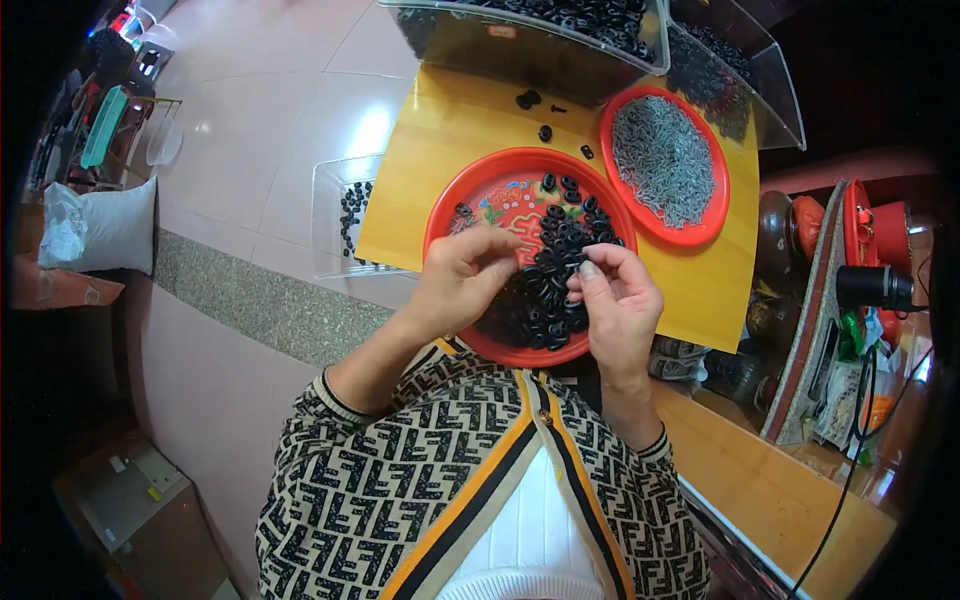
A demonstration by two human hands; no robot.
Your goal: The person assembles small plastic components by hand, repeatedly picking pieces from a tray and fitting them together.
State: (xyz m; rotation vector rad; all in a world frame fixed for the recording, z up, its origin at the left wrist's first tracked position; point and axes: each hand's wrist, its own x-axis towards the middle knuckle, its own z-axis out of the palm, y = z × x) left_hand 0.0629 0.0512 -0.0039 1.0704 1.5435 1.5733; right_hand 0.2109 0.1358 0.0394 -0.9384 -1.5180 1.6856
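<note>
Left hand (465, 280) and right hand (615, 295) meet over a heap of small black parts (553, 235)

The heap lies between and beneath the hands, in a round red tray (447, 195) with a patterned base. The left hand is loosely curled, thumb and forefinger near each other; I cannot tell whether it holds anything. The right hand brings thumb and forefinger together at the heap's right edge, but whether a part sits between the fingertips is too small to make out.

Beyond the right hand, an oval red tray (722, 205) of silver screws (665, 155) stands close to the round one. A loose black part (545, 132) lies ahead of the hands on the yellow sheet (405, 165), and a clear container (320, 225) with more black pieces sits left of the left hand.

The likeliest slip, I judge, is a part escaping the fingertips, since the pieces look small and smooth. A sideways sweep of the right hand could flick parts over the low rim or among the screws. The crowded heap might also hide a dropped piece among its lookalikes.
</note>
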